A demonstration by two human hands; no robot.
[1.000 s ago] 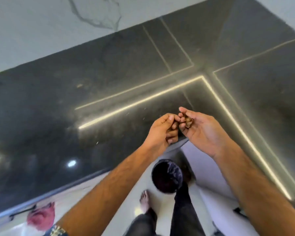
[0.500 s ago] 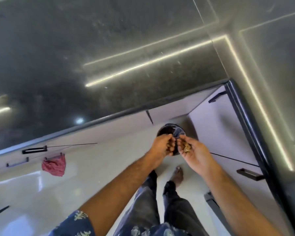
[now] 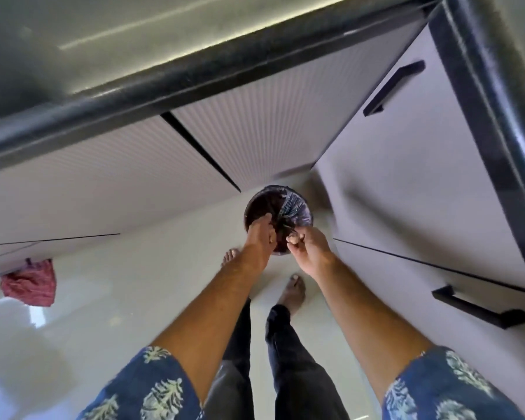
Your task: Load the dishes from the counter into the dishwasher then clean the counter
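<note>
Both hands hang over a round dark bin (image 3: 297,207) lined with a dark bag, standing on the pale floor at the cabinet corner. My left hand (image 3: 259,237) is above the bin's near rim, fingers loosely bent downward and holding nothing that I can see. My right hand (image 3: 308,247) is just beside it, fingers curled inward toward the bin mouth. The brown food scraps are hidden inside that curl. The black counter edge (image 3: 194,74) runs overhead across the top of the view. No dishes or dishwasher are in view.
White ribbed cabinet fronts (image 3: 255,125) stand behind the bin, and drawers with black handles (image 3: 479,307) are on the right. A red cloth (image 3: 31,286) hangs from a handle at far left. My bare feet (image 3: 293,294) stand close to the bin.
The view has dropped from the black counter down to the floor. Both hands came down together from counter height to just above the bin, and the scraps in my right palm no longer show.
</note>
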